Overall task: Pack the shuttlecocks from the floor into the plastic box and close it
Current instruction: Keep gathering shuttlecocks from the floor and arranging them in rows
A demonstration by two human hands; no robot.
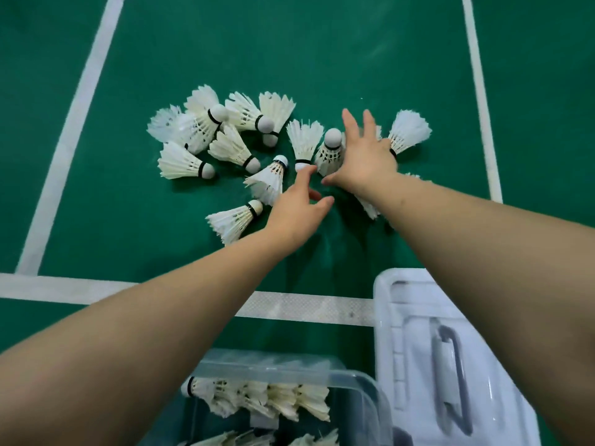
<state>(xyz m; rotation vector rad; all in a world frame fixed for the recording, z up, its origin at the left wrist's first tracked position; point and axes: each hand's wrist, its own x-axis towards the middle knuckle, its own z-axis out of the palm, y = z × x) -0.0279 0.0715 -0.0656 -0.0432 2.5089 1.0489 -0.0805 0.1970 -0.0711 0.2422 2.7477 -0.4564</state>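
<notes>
Several white feather shuttlecocks (231,146) lie scattered on the green court floor ahead of me. My left hand (299,207) reaches forward with relaxed fingers, its fingertips next to the cork of one shuttlecock (304,143) and beside another (267,180); it holds nothing. My right hand (365,156) is spread flat with straight fingers over the right part of the pile, beside an upright shuttlecock (331,151) and partly hiding others under palm and wrist. The clear plastic box (354,378) stands open at the bottom of the view with several shuttlecocks (264,397) stacked inside.
The box's pale lid (418,349) with a grey handle lies on the floor to the right of the box. White court lines (306,305) cross the floor between box and pile and run along both sides.
</notes>
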